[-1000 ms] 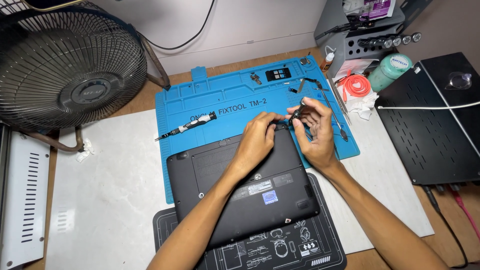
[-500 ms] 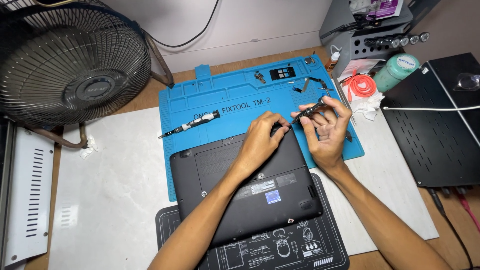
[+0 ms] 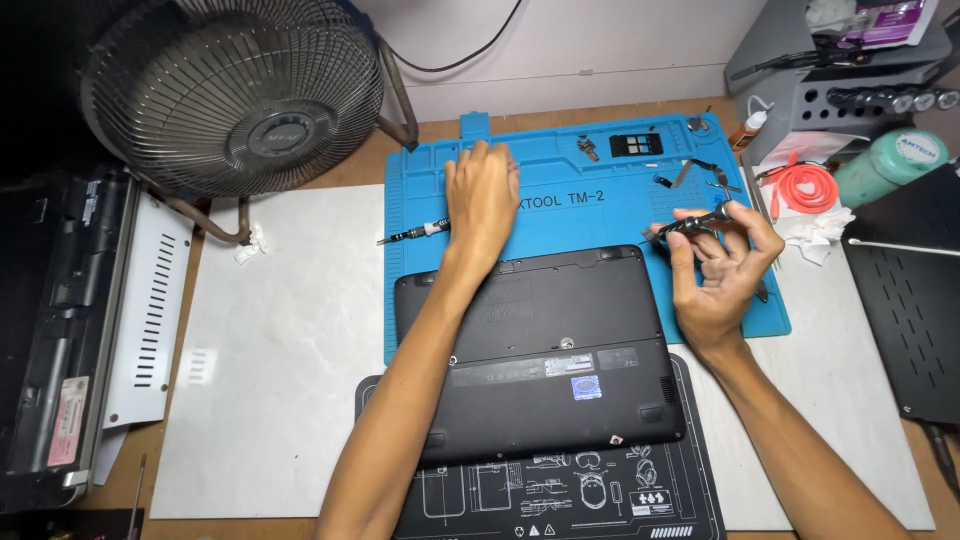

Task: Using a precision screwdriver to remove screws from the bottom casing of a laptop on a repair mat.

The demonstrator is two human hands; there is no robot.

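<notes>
A black laptop lies closed, base side up, across the blue repair mat and a black printed mat. My left hand rests palm down on the blue mat, over the handle end of a screwdriver whose tip points left. My right hand hovers right of the laptop, fingers curled around a small dark tool held level. Small screws and parts sit at the mat's far edge.
A large fan stands at the back left. A grey tool holder, a green bottle and a coiled orange cable are at the back right. A black perforated panel lies right, a white vented panel left.
My left hand left the laptop's back edge and moved left and away onto the screwdriver. My right hand drew right with the small tool. The view shifted.
</notes>
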